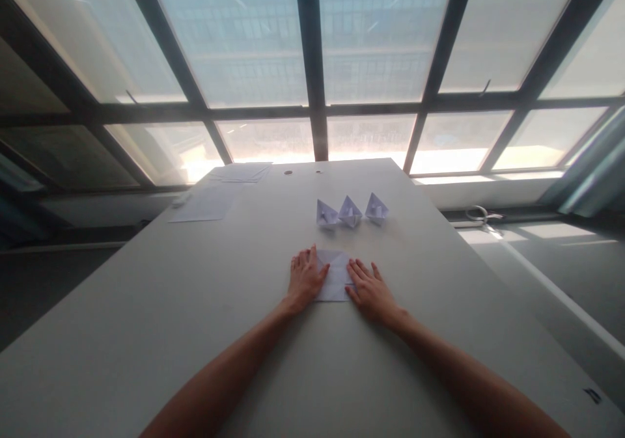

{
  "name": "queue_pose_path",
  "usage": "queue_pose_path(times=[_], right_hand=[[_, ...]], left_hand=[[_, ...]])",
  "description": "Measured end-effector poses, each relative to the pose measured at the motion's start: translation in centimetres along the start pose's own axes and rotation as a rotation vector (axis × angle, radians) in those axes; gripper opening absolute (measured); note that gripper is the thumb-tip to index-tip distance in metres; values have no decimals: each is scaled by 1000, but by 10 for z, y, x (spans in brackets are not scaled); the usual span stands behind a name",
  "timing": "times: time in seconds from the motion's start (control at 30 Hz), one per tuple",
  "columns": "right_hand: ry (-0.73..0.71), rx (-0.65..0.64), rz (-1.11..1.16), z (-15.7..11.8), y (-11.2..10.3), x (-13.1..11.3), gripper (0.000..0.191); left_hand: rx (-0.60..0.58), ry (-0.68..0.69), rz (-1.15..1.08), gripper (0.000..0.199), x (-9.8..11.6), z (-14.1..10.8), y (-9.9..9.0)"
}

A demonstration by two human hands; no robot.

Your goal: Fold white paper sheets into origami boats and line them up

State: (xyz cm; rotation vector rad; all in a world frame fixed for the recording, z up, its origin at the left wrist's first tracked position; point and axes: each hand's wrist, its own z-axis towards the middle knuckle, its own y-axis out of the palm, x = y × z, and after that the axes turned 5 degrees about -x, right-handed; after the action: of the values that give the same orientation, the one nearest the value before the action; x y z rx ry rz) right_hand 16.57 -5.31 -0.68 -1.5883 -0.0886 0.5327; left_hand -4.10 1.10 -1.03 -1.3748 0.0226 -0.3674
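Observation:
A folded sheet of white paper lies flat on the white table, with crease lines across it. My left hand rests on its left edge, fingers spread a little and the thumb pointing inward. On the right edge lies my right hand, palm down, its fingers apart and pointing up and left. Just beyond the sheet stand three folded paper boats: a left one, a middle one and a right one. The left and middle boats are close together.
Loose white sheets and more papers lie at the table's far left. Two small round spots mark the far end. Large windows rise behind the table. A dark small object is at the right edge.

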Motion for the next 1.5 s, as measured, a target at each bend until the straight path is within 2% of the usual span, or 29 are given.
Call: queue_pose_path(times=[0.2, 0.4, 0.47, 0.63, 0.73, 0.83, 1.0, 1.3, 1.5], right_hand=[[-14, -10, 18, 2, -1, 6, 61], [-12, -7, 16, 2, -2, 6, 61], [-12, -6, 14, 2, -2, 6, 61], [-16, 4, 14, 2, -2, 5, 60], [-14, 8, 19, 2, -1, 5, 60], [-10, 11, 24, 3, -1, 5, 61], [1, 3, 29, 3, -2, 4, 61], [8, 35, 12, 2, -6, 1, 56], [-83, 143, 8, -7, -14, -17, 37]], left_hand=[[7, 36, -104, 69, -3, 1, 1], [76, 132, -340, 82, 1, -1, -8], [73, 164, -373, 80, 4, -2, -12], [-69, 373, -351, 45, 13, -6, -16], [-185, 523, -226, 46, 17, -10, -13], [-258, 589, -91, 58, 19, -14, -10], [-286, 588, -32, 64, 21, -15, -9], [-232, 552, 3, 59, 23, -17, -10], [-193, 446, 61, 52, 21, -18, -5]])
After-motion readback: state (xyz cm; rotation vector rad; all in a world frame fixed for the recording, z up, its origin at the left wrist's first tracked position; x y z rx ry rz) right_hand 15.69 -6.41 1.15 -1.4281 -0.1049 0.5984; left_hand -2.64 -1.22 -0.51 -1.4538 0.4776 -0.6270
